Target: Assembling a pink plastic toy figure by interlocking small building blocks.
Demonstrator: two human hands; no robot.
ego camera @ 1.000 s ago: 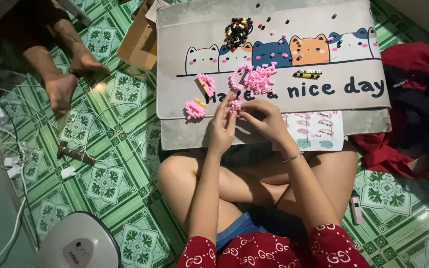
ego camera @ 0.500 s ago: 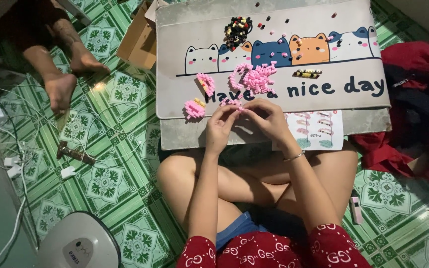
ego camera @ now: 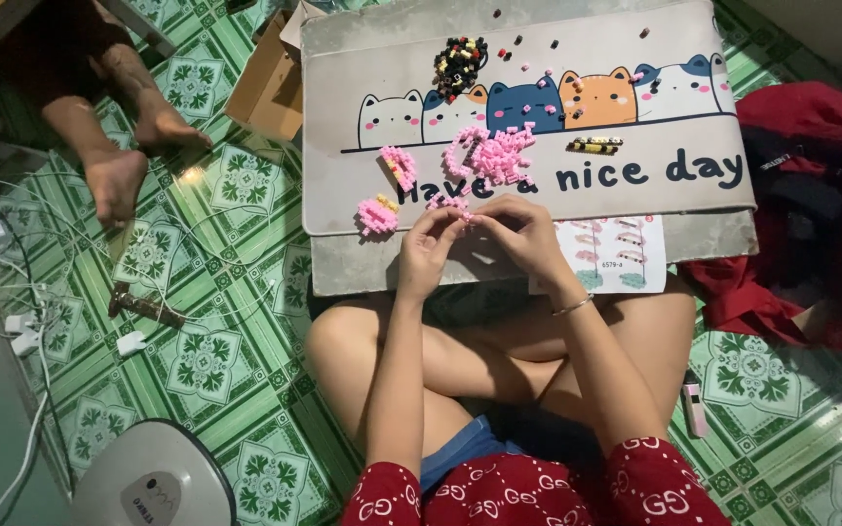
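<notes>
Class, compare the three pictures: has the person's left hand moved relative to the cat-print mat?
Yes. The left hand has dropped from the pink brick pile toward the near edge of the cat-print mat, meeting the right hand.

The setting is a room in a home, with work done at floor level. The floor (ego camera: 236, 253) is laid with green and white patterned tiles. A cat-printed mat (ego camera: 538, 117) lies flat on it as a work surface. Left of the mat lie white cables (ego camera: 21, 282) and a cardboard box (ego camera: 270, 88); a second person's bare feet (ego camera: 119, 166) rest there. Right of the mat, red clothing (ego camera: 791, 195) is heaped.
</notes>
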